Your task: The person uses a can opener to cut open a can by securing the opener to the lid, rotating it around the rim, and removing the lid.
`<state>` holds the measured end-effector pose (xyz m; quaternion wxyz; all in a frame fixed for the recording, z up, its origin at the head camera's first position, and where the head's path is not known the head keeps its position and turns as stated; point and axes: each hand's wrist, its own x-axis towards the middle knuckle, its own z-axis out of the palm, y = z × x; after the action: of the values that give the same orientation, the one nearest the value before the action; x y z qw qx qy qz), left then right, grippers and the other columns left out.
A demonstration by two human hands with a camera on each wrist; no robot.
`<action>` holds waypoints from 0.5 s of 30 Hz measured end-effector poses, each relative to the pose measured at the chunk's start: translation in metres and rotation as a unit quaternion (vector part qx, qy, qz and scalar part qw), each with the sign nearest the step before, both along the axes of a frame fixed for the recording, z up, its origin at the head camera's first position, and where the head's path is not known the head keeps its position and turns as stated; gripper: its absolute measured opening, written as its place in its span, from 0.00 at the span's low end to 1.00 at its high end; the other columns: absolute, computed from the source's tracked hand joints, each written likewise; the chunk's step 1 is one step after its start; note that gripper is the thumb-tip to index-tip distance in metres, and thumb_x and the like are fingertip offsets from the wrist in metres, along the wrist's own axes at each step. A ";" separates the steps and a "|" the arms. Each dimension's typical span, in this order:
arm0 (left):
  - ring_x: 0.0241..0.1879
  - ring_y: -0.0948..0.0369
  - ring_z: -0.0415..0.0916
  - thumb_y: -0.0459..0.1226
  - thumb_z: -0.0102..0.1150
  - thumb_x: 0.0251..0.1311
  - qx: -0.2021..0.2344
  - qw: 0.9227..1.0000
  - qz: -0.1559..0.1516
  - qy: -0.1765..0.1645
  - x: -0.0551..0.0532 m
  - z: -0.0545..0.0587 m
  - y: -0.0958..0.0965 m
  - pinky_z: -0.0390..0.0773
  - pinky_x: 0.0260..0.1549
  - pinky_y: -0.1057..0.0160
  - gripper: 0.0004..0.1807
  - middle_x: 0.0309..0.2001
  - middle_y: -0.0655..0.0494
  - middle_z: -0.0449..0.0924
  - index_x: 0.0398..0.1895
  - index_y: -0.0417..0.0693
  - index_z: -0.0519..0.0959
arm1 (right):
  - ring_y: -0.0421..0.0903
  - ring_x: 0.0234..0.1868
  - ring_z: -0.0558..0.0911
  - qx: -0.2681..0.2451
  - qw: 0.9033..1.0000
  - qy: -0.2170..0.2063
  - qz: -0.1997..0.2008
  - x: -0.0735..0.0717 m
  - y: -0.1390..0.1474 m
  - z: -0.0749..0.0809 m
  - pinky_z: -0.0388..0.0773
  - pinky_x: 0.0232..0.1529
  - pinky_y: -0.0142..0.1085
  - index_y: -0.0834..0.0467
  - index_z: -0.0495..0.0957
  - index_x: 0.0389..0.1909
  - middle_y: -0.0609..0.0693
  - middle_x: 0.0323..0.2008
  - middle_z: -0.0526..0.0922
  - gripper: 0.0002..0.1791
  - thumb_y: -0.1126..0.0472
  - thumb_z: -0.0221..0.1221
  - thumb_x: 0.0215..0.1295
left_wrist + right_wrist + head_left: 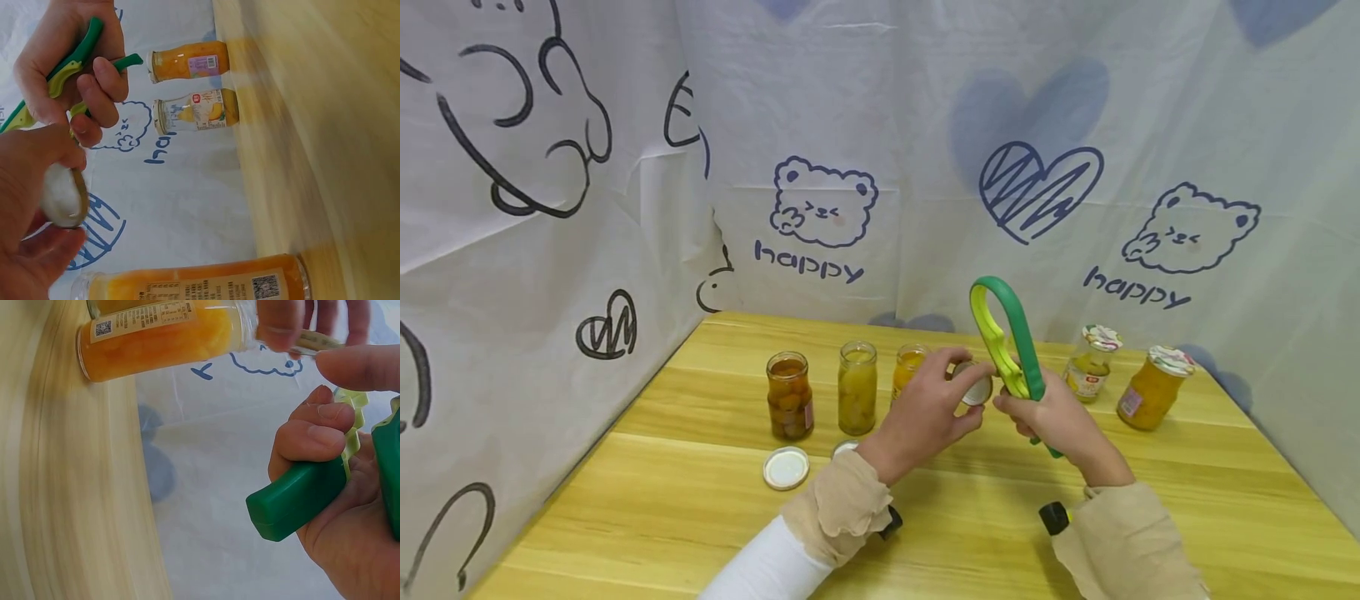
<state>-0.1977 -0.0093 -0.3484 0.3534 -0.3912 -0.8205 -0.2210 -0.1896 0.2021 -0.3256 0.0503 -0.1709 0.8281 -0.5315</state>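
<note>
A round metal jar lid point(976, 390) is pinched between the thumb and fingers of my left hand point(925, 408), its pale inner face showing in the left wrist view. My right hand point(1060, 421) grips a green jar opener point(1028, 333) with a lighter green toothed inner edge, its loop pointing up. Just behind the left hand stands an open jar of orange fruit point(162, 340), partly hidden by that hand in the head view. Left of it are an uncapped jar of yellow fruit point(857, 390) and an uncapped jar of dark reddish fruit point(790, 398).
Two capped jars, one of pale yellow fruit point(1087, 367) and one of orange fruit point(1152, 392), stand at the right. A white lid point(786, 468) lies inner side up on the wooden table point(970, 533); another lid point(846, 447) is partly behind the left wrist. Drawn-on white sheets point(925, 208) enclose the table.
</note>
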 end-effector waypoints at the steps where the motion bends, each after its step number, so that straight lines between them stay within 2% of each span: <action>1: 0.51 0.55 0.77 0.38 0.73 0.59 -0.008 1.000 -0.001 -0.010 0.000 0.000 0.000 0.83 0.51 0.61 0.25 0.54 0.48 0.77 0.60 0.52 0.79 | 0.41 0.15 0.65 -0.003 1.000 -0.001 0.000 0.000 0.001 0.000 0.67 0.19 0.38 0.66 0.70 0.52 0.45 0.18 0.67 0.15 0.64 0.59 0.70; 4: 0.48 0.56 0.79 0.40 0.72 0.60 -0.037 0.998 0.009 -0.050 0.002 0.001 -0.001 0.84 0.47 0.63 0.24 0.52 0.49 0.78 0.60 0.52 0.79 | 0.41 0.16 0.65 -0.010 1.000 -0.005 -0.002 0.000 0.003 0.001 0.67 0.19 0.37 0.67 0.69 0.55 0.47 0.21 0.68 0.17 0.64 0.59 0.70; 6: 0.45 0.57 0.80 0.42 0.72 0.61 -0.067 0.994 0.023 -0.086 0.004 0.002 -0.001 0.84 0.44 0.66 0.24 0.52 0.50 0.79 0.60 0.52 0.79 | 0.41 0.17 0.66 -0.014 1.000 -0.009 -0.006 0.000 0.004 0.002 0.67 0.19 0.37 0.67 0.68 0.57 0.49 0.23 0.69 0.19 0.64 0.59 0.71; 8: 0.43 0.59 0.81 0.45 0.72 0.61 -0.103 0.986 0.038 -0.127 0.005 0.002 -0.001 0.84 0.41 0.68 0.25 0.51 0.51 0.81 0.61 0.53 0.79 | 0.42 0.17 0.66 -0.014 1.000 -0.011 -0.010 0.000 0.005 0.002 0.68 0.20 0.36 0.67 0.67 0.57 0.49 0.24 0.69 0.20 0.64 0.60 0.71; 11: 0.41 0.59 0.81 0.47 0.72 0.61 -0.150 0.970 0.052 -0.185 0.006 0.002 0.000 0.84 0.38 0.69 0.26 0.51 0.51 0.81 0.62 0.54 0.79 | 0.42 0.18 0.67 -0.014 1.000 -0.013 -0.013 0.000 0.006 0.002 0.68 0.20 0.36 0.67 0.67 0.58 0.50 0.24 0.69 0.20 0.64 0.60 0.71; 15: 0.38 0.60 0.81 0.47 0.73 0.60 -0.197 0.951 0.065 -0.230 0.006 0.001 0.001 0.81 0.34 0.69 0.25 0.48 0.52 0.82 0.60 0.55 0.81 | 0.42 0.18 0.67 -0.016 1.000 -0.013 -0.012 0.000 0.008 0.003 0.68 0.20 0.36 0.67 0.67 0.58 0.50 0.24 0.69 0.20 0.64 0.60 0.71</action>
<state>-0.1913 -0.0082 -0.3473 0.0840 -0.3378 -0.9303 -0.1155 -0.1891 0.2097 -0.3227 0.0519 -0.1551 0.8206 -0.5476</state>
